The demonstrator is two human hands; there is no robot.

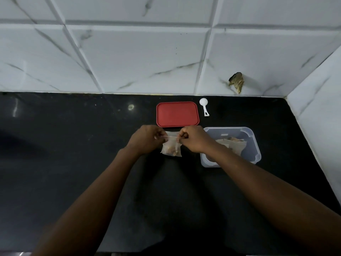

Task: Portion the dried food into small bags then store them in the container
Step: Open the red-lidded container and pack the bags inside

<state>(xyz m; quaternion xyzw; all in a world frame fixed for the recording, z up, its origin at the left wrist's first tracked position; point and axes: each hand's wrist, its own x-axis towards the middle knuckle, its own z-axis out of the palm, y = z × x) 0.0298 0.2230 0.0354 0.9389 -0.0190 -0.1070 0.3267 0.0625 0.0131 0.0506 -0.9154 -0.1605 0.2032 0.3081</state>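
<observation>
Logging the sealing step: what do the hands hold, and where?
The left hand and right hand pinch the small clear plastic bag of dried food by its top edge.

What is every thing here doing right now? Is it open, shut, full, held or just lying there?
small bag: dried food inside, top edge pinched at both ends.
left hand: pinches the top's left end.
right hand: pinches the top's right end.
container: open, lid off, other bags inside.
red lid: lying flat on the counter, off the container.
white scoop: lying on the counter, untouched.
</observation>
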